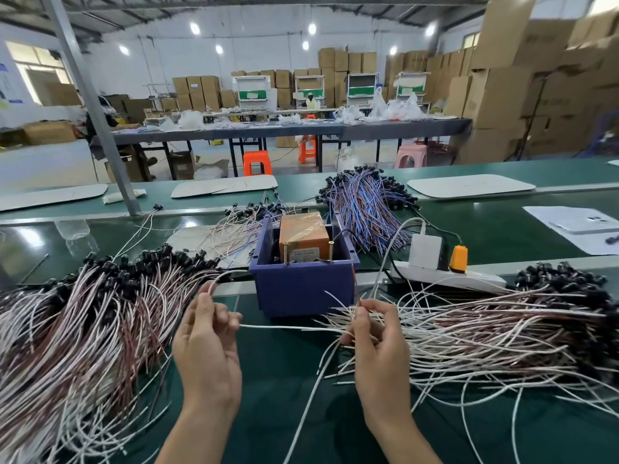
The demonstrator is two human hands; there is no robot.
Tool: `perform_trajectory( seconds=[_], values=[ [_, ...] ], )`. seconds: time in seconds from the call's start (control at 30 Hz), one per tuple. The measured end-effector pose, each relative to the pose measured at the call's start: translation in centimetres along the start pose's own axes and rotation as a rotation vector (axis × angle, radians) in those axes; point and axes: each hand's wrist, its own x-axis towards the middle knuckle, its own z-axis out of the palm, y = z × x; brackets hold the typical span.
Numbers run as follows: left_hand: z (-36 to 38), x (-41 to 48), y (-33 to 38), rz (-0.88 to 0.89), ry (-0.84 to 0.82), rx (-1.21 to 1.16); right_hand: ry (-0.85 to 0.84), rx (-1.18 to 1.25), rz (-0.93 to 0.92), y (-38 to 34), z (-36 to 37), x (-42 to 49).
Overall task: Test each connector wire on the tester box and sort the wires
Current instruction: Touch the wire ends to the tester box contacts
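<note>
A: What sort of place is this?
B: A factory hall. Wire heaps (83,329) flank the blue bin (301,289); behind it stand long tables (368,127), plastic stools (256,164) and stacked cardboard cartons (495,98) under a steel-truss roof (234,3).

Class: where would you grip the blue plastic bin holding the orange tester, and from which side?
The blue plastic bin: grip its two tall side walls from above. It stands upright and open-topped, and wire piles lie at both flanks.
</note>
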Motion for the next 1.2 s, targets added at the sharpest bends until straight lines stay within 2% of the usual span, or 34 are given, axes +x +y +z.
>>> perform_trajectory(
  seconds=[0.2, 0.3, 0.47, 0.57, 0.67, 0.8, 0.9, 1.1, 1.2],
  values=[
    [-1.5, 2.0, 0.8, -0.082, 0.055, -0.035, 0.015, 0.002, 0.015, 0.2, -0.1, 0.0],
    [-2.1, 2.3, 0.2, -0.114, 0.03, 0.05, 0.024, 0.021, 0.035, 0.3, -0.3, 0.1],
    [-2.6, 2.8, -1.3, -0.252, -0.014, 0.006, 0.047, 0.031, 0.012, 0.4, -0.4, 0.2],
    [-2.3, 2.4, -2.1, -0.244, -0.053, 0.017, 0.061, 0.02, -0.013, 0.3, -0.2, 0.3],
    [-1.9, 1.7, -2.8, -0.154, -0.097, 0.149, 0.064, 0.012, -0.02, 0.3, 0.1, 0.3],
    [-1.4, 0.8, -3.7, 0.21, -0.053, 0.53, 0.061, -0.001, -0.015, 0.4, 1.0, 0.4],
    [-0.7, 0.2, -4.0, 0.4, -0.028, 0.63, 0.088, -0.012, 0.0, 0.7, 1.6, 0.8],
    [0.6, 0.5, -4.8, 0.455, 0.003, 0.68, 0.135, -0.066, -0.007, 1.2, 2.4, 1.4],
    [0.9, 0.5, -5.1, 0.504, -0.038, 0.733, 0.122, -0.089, -0.013, 1.3, 2.6, 1.5]
  ],
)
